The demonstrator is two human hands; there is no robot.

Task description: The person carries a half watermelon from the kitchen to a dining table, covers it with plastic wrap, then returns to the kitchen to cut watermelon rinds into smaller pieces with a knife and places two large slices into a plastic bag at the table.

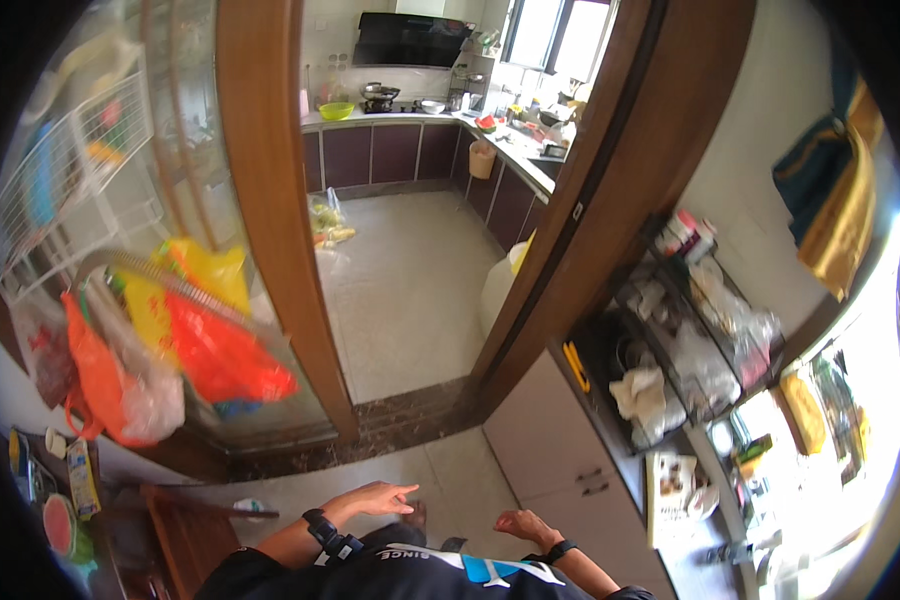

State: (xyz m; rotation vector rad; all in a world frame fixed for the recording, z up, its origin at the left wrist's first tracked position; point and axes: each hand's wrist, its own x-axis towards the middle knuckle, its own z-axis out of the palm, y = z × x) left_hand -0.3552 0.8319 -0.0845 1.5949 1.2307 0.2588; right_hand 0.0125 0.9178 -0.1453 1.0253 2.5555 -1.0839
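My left hand [380,497] hangs in the air before my body with its fingers stretched out and nothing in it. My right hand [526,525] is also held up, its fingers loosely bent, and no object shows in it. Ahead of both hands lies a dark marble threshold [412,412] in a wooden door frame [270,187]. Nearest to my right hand is a pale cabinet [562,442] with dark handles. A wooden chair [187,532] stands to the left of my left hand.
Plastic bags [225,349] hang by a glass panel at left. A cut watermelon [60,525] lies lower left. A black rack [667,345] holds bags at right. Beyond the doorway are purple kitchen cabinets [356,155], a wok [379,91] and a bag of produce [328,217] on the floor.
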